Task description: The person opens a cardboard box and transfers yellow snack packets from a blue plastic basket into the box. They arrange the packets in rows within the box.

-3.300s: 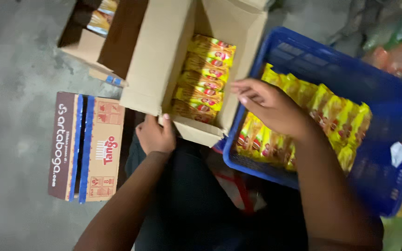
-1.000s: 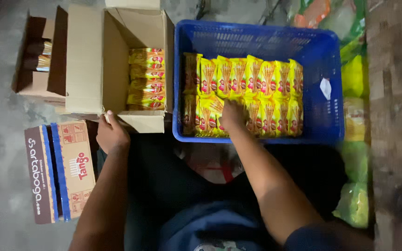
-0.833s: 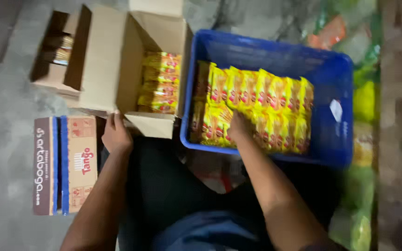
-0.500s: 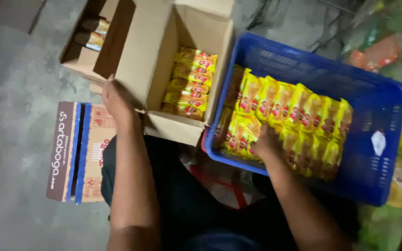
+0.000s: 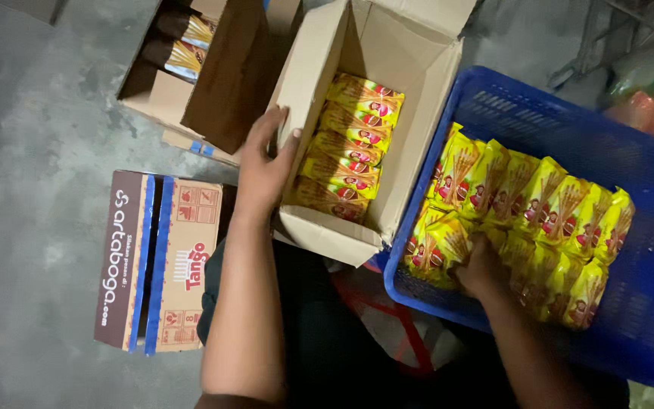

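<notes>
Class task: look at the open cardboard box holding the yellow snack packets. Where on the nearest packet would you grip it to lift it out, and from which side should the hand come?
Come from above, through the open top of the cardboard box. The yellow snack packets lie stacked flat and close together, so probably pinch the nearest packet across its short ends, where the box walls leave finger room.

An open box (image 5: 418, 98) sits in the middle with packets (image 5: 346, 155) stacked inside. Touching its right side is a crate (image 5: 569, 121), where more packets (image 5: 524, 204) stand in rows. The left hand (image 5: 265, 170) rests on the box's left wall; the right hand (image 5: 482, 269) lies among the crate's packets at the near edge. A second open box (image 5: 213, 83) stands left of and behind the first. A closed carton (image 5: 160, 261) lies to the near left on the floor (image 5: 32, 151).
</notes>
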